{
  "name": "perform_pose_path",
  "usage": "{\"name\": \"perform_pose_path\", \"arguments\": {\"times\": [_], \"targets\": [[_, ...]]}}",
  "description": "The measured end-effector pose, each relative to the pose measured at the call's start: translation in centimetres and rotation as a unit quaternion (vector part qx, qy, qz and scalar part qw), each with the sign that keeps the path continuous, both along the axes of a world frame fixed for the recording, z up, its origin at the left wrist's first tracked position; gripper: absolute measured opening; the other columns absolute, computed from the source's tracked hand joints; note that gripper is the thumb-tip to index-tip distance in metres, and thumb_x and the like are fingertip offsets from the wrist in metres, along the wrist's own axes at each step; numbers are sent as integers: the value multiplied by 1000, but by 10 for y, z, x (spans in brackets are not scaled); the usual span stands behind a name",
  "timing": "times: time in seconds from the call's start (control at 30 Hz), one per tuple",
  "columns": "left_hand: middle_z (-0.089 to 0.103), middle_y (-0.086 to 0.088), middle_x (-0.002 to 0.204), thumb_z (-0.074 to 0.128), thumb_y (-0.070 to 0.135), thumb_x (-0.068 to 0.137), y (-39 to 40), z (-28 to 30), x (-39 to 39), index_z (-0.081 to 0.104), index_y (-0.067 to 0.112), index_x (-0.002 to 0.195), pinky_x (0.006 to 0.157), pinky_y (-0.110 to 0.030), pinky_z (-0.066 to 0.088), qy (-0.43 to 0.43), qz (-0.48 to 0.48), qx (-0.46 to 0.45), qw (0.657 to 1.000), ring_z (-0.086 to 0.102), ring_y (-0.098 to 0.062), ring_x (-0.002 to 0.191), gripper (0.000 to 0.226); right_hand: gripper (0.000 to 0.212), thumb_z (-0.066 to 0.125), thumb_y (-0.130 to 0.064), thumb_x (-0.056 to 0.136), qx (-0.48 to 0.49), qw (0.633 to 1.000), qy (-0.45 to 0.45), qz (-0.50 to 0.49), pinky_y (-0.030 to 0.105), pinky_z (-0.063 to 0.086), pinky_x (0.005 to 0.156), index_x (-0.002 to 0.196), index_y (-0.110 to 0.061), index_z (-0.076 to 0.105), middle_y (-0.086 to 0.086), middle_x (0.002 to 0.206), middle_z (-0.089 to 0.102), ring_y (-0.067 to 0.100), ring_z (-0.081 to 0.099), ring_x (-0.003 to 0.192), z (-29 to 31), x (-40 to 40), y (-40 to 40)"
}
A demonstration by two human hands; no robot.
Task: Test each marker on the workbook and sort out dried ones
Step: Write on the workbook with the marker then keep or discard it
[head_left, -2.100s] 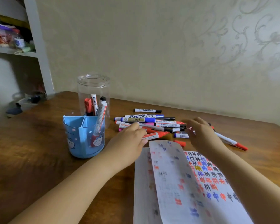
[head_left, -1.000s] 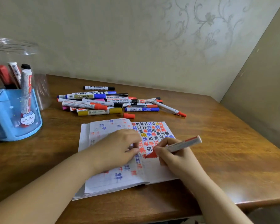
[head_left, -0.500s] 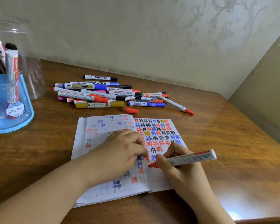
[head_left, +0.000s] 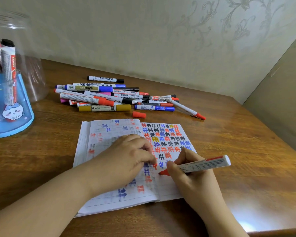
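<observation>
An open workbook lies on the wooden table, its right page covered with red, blue, black and yellow marks. My right hand grips an uncapped red marker, with the tip down on the right page. My left hand rests on the left page with its fingers curled, holding the book flat. The marker's red cap lies on the table just beyond the book. Behind it sits a pile of several capped markers.
A blue pen holder stands at the left with markers in it. A clear plastic jar is right behind it. The wall runs along the table's far edge, and a side panel closes the right. The table's front edge shows at the lower right.
Two seconds ago both hands were at the marker pile. Since then my right hand has brought a red marker to the page and moved its tip slightly down the page; my left hand holds the book.
</observation>
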State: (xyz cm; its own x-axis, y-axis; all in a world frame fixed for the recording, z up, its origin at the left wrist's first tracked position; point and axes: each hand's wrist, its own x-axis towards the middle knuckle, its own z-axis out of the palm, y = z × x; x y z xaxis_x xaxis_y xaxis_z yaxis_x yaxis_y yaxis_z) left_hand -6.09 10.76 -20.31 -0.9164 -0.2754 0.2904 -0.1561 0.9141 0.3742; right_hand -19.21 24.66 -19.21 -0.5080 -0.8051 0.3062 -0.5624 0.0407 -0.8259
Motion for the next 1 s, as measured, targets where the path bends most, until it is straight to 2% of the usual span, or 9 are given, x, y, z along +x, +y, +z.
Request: {"name": "perform_pose_path", "arguments": {"times": [0.07, 0.27, 0.4, 0.53, 0.6, 0.7, 0.87, 0.93, 1.0], "targets": [[49, 17, 116, 17, 39, 86, 0, -1, 0, 65, 35, 112, 91, -8, 17, 4, -5, -2, 1000, 34, -1, 114, 54, 37, 69, -6, 81, 4, 1000, 7, -5, 9, 34, 49, 55, -11, 42, -5, 53, 63, -3, 57, 52, 1, 0, 1], [48, 18, 116, 16, 41, 86, -2, -1, -1, 64, 36, 112, 91, -7, 17, 8, -6, -9, 1000, 33, 0, 114, 55, 36, 66, 2, 81, 12, 999, -36, 4, 8, 33, 47, 56, -7, 42, 7, 55, 61, -5, 54, 49, 5, 1, 2], [46, 18, 118, 25, 32, 86, -1, -1, -1, 63, 36, 114, 92, -6, 15, 7, -2, -2, 1000, 31, 2, 115, 48, 30, 67, -21, 74, 10, 999, -29, 18, 12, 34, 48, 56, -12, 45, 11, 59, 62, 3, 51, 52, 4, 4, 2], [46, 20, 116, 29, 30, 95, 0, 1, 0, 61, 34, 118, 92, -6, 20, 7, -2, 5, 1000, 33, 4, 113, 39, 30, 62, -18, 72, -4, 1000, -22, 4, 12, 31, 47, 55, -8, 40, 16, 55, 53, 6, 43, 50, 2, 2, 1], [43, 23, 115, 39, 25, 99, 0, 6, 1, 57, 33, 121, 93, -4, 28, 15, 26, 59, 998, 37, 9, 111, 30, 35, 68, -13, 78, -4, 999, -36, -9, 10, 33, 48, 57, -3, 42, 17, 55, 55, 3, 48, 49, 5, 1, 2], [42, 19, 120, 46, 18, 95, -11, 19, 2, 54, 30, 123, 95, -11, 37, 26, 102, 93, 990, 43, 5, 110, 31, 26, 71, -14, 82, 22, 998, -58, -30, 8, 40, 51, 67, -4, 53, 3, 64, 70, -2, 63, 57, 20, -3, -2], [48, 6, 118, 51, 12, 91, -54, 46, -16, 53, 22, 122, 84, -21, 40, -29, 171, 40, 984, 48, -7, 97, 32, 13, 73, -28, 79, 83, 996, 5, -22, 22, 46, 49, 76, -19, 65, -2, 70, 70, 15, 62, 60, 56, -23, -32], [49, 4, 119, 51, 13, 91, -70, 50, -31, 54, 20, 120, 89, -25, 40, -47, 164, 1, 985, 49, -12, 105, 30, 9, 69, -30, 83, 84, 996, 9, -34, 28, 51, 55, 83, -22, 69, 1, 73, 70, 21, 63, 66, 64, -31, -47], [50, 3, 128, 50, 15, 93, -84, 47, -49, 52, 19, 127, 98, -27, 37, -74, 158, -24, 984, 45, -14, 117, 34, 17, 63, -35, 87, 68, 996, -8, -63, 22, 45, 50, 95, -21, 68, 14, 77, 68, 21, 56, 60, 66, -39, -55]]}}
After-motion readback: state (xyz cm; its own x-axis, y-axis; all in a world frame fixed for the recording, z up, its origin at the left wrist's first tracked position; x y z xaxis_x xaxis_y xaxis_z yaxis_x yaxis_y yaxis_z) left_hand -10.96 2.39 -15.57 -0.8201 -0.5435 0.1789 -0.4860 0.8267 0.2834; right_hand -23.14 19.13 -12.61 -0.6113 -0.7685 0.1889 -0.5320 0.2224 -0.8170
